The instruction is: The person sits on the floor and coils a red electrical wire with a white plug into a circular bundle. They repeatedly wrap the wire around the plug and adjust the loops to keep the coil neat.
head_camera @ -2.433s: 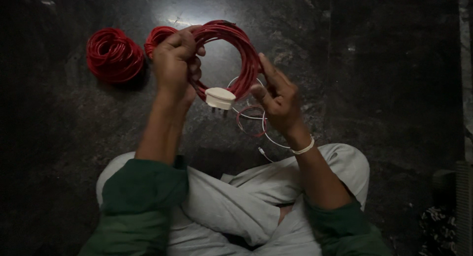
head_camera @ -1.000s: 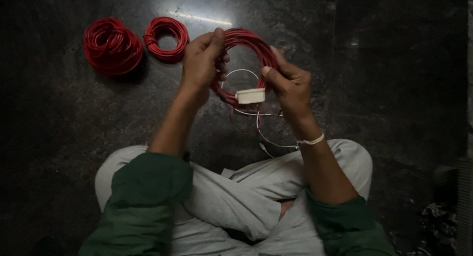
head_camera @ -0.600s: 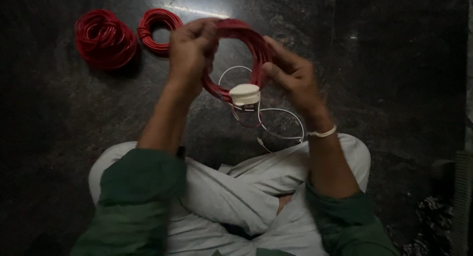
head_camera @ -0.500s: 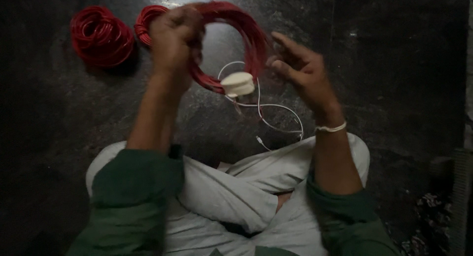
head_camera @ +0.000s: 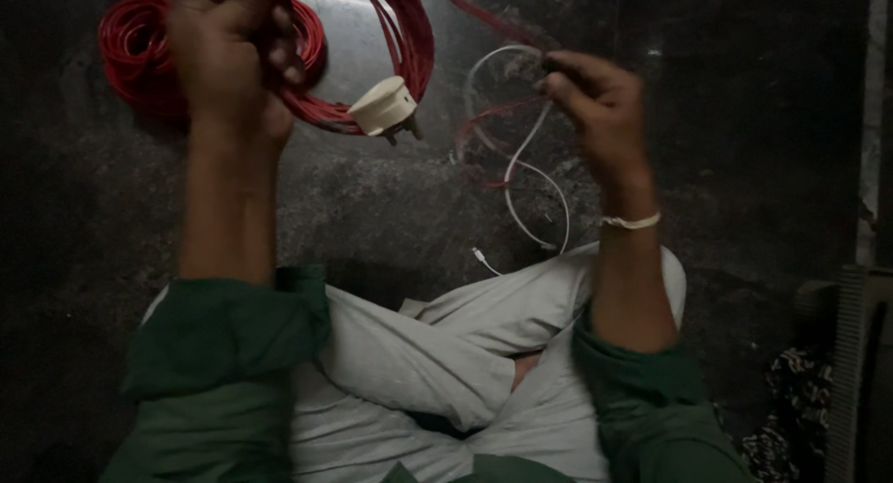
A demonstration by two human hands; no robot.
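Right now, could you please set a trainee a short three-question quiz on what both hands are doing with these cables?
1. True or false: the left hand grips the red cable coil.
2. What hangs from that coil? A) white plug B) black switch C) metal clip
3. What does the right hand pinch?

Key: 1 true. 2 A, the white plug. 3 A red cable strand, beside the thin white cable on the dark floor.

Wire coil [head_camera: 395, 37] in left hand [head_camera: 228, 60], plug [head_camera: 383, 107] hanging below it, thin cable [head_camera: 526, 158] right, under right hand [head_camera: 595, 102]
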